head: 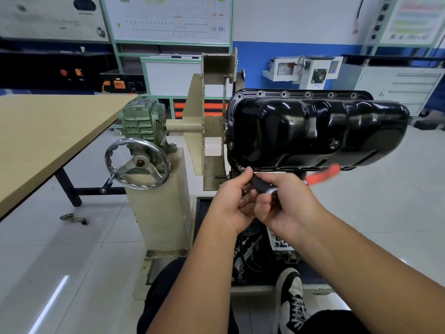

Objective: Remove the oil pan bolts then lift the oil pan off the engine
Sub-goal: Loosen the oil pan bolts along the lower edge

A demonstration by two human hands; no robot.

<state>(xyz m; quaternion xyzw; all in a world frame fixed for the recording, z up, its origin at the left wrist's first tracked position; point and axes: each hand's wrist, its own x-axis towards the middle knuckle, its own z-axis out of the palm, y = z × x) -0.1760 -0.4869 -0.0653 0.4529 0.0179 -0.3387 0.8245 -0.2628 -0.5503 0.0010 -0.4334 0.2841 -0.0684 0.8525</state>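
oil pan [313, 131] seated on engine, flange bolts showing. left hand [231, 203] pinching socket [261, 184] at lower corner; right hand [289, 203] gripping red-handled ratchet [325, 174].

Bare forearms, black trousers [166, 285], white-and-black laced sneaker [292, 300]

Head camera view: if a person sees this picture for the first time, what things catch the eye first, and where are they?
The glossy black oil pan stands out first, at the right of centre, mounted on a beige engine stand. Just below its near left corner, the left hand and right hand hold a black tool with a blurred red handle. At the left, a chrome handwheel shines.
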